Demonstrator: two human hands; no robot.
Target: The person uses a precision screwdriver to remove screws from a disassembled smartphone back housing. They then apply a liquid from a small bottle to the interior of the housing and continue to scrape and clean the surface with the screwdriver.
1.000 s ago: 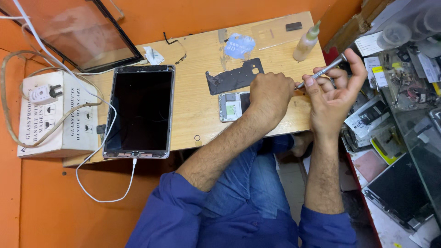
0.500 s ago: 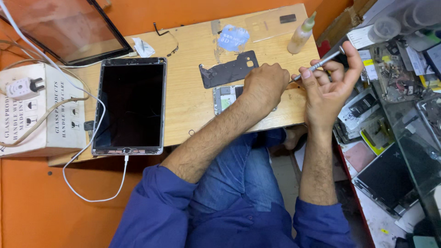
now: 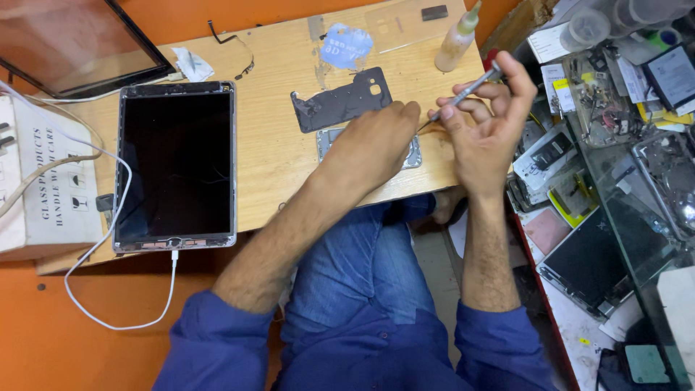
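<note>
One tablet [image 3: 176,165] lies at frame left on the surface [image 3: 275,145], cabled. At centre, the phone [image 3: 413,153] is already opened: its dark back cover [image 3: 340,99] lies above it. Left hand [image 3: 373,145] presses flat on the phone; right hand [image 3: 489,134] pinches a screwdriver [image 3: 467,90], tip beside the frame. Internal work appears unfinished.

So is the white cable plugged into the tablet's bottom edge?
Yes, the white cable runs into the port on the bottom edge of the tablet, which lies flat on the wooden board.
</note>
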